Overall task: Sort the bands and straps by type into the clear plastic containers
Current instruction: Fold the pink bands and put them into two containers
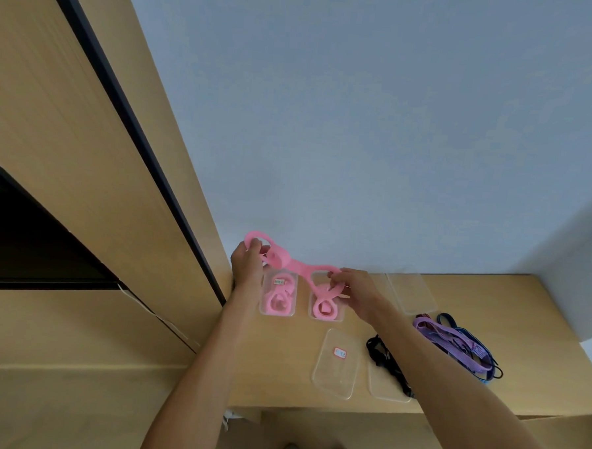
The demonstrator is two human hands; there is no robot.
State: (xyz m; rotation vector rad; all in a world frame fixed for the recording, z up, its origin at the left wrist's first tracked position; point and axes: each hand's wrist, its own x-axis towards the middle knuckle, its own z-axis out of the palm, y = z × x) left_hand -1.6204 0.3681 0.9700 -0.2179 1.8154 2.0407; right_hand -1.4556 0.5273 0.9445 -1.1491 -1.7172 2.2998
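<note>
- While the left hand (248,266) pinches one looped end of a pink band (294,265), the band hangs stretched above two clear containers (277,312) holding more pink bands.
- Gripping its other end, the right hand (354,289) partly hides the second container.
- Further right, a black strap (385,361) trails over a container edge; purple and blue straps (460,342) lie tangled, hard to separate.

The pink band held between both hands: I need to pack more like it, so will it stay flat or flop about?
Probably floppy: the pink band sags and twists between the left hand and right hand. Likely light, since fingertip pinches carry it. Others curl up inside the left container, so expect coiling.
</note>
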